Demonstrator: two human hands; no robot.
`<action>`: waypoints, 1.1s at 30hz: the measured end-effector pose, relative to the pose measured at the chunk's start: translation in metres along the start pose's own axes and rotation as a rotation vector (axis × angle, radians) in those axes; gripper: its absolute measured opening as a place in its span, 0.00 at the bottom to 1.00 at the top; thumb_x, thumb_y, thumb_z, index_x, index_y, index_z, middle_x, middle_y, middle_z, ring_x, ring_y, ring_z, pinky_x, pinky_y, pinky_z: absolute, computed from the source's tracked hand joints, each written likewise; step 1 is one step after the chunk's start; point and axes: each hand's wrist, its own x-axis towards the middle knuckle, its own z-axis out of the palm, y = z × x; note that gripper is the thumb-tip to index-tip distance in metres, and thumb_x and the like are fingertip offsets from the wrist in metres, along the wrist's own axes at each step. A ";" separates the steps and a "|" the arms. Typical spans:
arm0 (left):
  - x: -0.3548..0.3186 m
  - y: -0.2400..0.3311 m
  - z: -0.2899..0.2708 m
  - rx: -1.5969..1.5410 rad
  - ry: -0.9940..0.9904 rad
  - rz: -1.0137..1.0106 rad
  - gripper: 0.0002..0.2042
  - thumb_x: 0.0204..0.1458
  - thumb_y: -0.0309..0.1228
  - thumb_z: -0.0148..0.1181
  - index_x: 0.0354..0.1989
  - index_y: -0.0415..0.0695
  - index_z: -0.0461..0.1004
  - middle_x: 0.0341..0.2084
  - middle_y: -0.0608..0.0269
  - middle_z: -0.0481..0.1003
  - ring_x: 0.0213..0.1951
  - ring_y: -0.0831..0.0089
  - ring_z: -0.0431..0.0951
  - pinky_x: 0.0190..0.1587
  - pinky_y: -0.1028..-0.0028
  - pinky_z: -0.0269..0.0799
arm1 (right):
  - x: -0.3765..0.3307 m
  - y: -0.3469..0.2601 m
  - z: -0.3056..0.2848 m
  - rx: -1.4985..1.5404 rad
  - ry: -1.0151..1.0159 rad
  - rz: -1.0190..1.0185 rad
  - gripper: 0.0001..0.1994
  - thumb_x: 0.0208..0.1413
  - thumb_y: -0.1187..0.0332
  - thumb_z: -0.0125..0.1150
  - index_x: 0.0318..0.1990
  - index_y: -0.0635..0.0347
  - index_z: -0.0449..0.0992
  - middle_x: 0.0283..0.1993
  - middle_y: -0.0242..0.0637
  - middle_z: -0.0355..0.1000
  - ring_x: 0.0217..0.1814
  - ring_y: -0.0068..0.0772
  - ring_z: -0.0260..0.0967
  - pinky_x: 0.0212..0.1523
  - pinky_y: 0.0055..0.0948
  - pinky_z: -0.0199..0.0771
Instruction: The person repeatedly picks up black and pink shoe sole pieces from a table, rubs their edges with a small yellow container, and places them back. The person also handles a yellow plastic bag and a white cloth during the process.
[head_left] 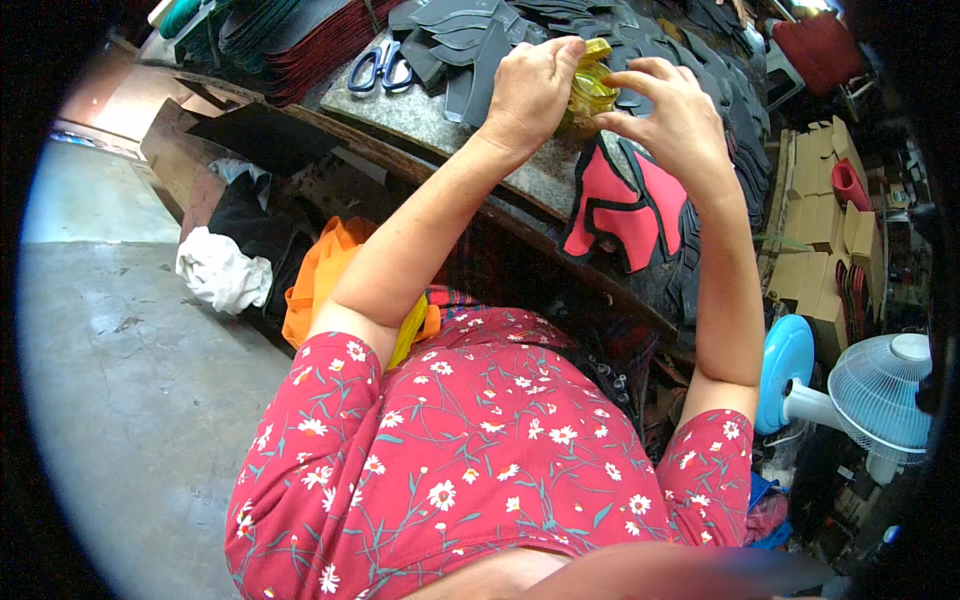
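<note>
My left hand (535, 92) is closed on a yellow see-through jar (593, 92) above the worktable, its thumb along the top edge. A yellow piece like a lid (598, 50) shows at the jar's upper rim. Curved and spread, the fingers of my right hand (675, 115) reach the jar's right side; whether they touch it I cannot tell. Beneath the hands lie pink cut pieces with black edging (630, 205), at the table's near edge. What is inside the jar cannot be made out.
Scissors with dark blue handles (380, 70) lie left on the grey worktable (430, 118). Grey cut pieces (480, 60) and dark red stacked sheets (315, 50) cover the back. Cardboard boxes (815, 245) and a blue-white fan (880, 390) stand right. A white cloth (225, 270) hangs left.
</note>
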 end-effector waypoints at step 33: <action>-0.063 0.088 -0.062 -0.016 -0.305 0.313 0.08 0.53 0.35 0.64 0.33 0.43 0.78 0.30 0.58 0.76 0.36 0.57 0.74 0.42 0.63 0.70 | -0.147 -0.018 -0.003 0.118 0.122 0.229 0.42 0.48 0.77 0.60 0.73 0.41 0.54 0.20 0.40 0.70 0.20 0.45 0.72 0.25 0.45 0.75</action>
